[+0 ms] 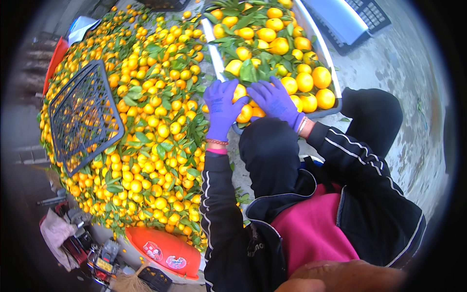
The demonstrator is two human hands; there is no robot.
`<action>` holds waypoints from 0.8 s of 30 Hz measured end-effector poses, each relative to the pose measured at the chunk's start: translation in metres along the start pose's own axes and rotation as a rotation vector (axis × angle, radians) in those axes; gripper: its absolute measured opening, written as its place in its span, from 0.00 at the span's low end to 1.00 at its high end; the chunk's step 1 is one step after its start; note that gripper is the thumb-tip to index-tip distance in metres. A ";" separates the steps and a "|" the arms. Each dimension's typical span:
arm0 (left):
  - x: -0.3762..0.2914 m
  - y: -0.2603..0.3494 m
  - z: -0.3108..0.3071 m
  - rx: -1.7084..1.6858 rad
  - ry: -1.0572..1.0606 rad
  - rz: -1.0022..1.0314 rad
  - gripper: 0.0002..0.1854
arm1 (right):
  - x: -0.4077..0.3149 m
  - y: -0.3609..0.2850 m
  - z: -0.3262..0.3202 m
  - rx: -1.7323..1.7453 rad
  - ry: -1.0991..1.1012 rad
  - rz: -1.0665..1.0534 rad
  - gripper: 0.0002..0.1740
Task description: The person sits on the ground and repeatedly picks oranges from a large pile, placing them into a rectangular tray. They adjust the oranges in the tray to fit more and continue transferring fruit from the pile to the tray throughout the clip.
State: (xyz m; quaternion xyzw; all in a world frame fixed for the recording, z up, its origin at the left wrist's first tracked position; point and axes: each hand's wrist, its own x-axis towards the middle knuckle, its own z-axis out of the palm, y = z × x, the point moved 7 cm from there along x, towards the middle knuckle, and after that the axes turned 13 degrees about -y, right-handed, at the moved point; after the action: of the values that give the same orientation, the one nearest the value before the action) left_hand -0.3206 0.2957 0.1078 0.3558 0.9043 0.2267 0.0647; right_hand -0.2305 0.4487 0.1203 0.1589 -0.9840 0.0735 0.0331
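Both of my hands wear purple gloves and lie at the near end of a lined crate (328, 69) full of oranges and green leaves. My left hand (223, 104) is spread at the crate's near left corner, its thumb against an orange (239, 92). Just right of it, my right hand (275, 100) rests with its fingers over the fruit, beside larger oranges (289, 85). Whether either hand grips a fruit cannot be told. Left of the crate spreads a large heap of small oranges (146, 146) with leaves among them.
A dark plastic lattice crate (118, 126) lies tilted on the heap. An orange-red tub (164, 252) stands at the heap's near edge. Another black crate with a pale liner (339, 22) is at the upper right on the concrete floor (408, 109). A straw broom (131, 281) and machinery are lower left.
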 end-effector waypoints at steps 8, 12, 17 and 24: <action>-0.003 -0.013 0.026 -0.225 0.013 -0.035 0.38 | 0.005 0.005 0.012 -0.067 -0.009 -0.052 0.36; -0.048 -0.041 -0.005 -0.374 0.224 -0.091 0.36 | 0.004 0.007 0.018 -0.094 -0.035 -0.081 0.38; -0.256 -0.163 -0.125 -0.076 0.755 -0.754 0.20 | 0.003 0.009 0.022 -0.122 -0.040 -0.078 0.37; -0.444 -0.266 -0.184 0.933 0.132 -1.505 0.34 | 0.009 -0.006 -0.003 0.011 -0.035 -0.141 0.38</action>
State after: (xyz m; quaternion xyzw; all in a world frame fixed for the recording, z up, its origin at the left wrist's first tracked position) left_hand -0.2073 -0.2418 0.1303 -0.3567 0.9008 -0.2475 -0.0075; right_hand -0.2369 0.4412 0.1249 0.2294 -0.9703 0.0735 0.0203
